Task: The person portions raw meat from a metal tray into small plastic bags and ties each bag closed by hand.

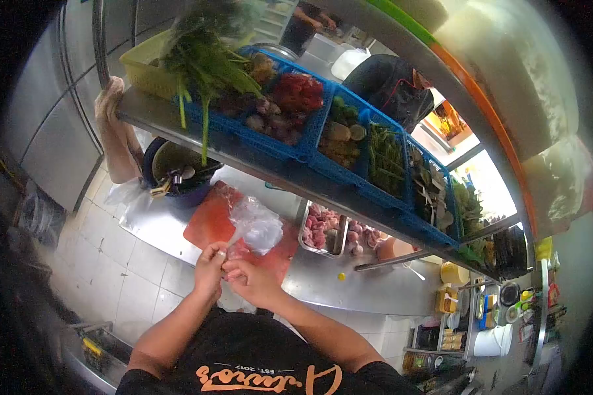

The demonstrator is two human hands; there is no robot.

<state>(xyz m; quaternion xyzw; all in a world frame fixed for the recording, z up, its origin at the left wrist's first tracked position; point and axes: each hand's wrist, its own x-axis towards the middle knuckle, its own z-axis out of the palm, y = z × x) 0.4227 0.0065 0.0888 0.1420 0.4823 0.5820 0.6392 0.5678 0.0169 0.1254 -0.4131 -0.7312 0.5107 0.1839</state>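
A clear plastic bag (258,225) lies on a red cutting board (201,220), and its twisted neck runs toward me. My left hand (211,264) is closed in a pinch on the end of that neck. Close against it, my right hand (247,276) is also closed, with thumb and fingers together at the bag's end. Something pinkish shows on the board just beyond my fingers, partly hidden by the bag and hands. What the bag contains cannot be made out.
Right of the board stands a metal tray (322,230) of raw meat pieces. A dark tub (178,172) with utensils sits at the left. Overhead, a shelf (244,146) carries blue baskets (309,153) of vegetables. A person in dark clothing (390,89) is beyond it.
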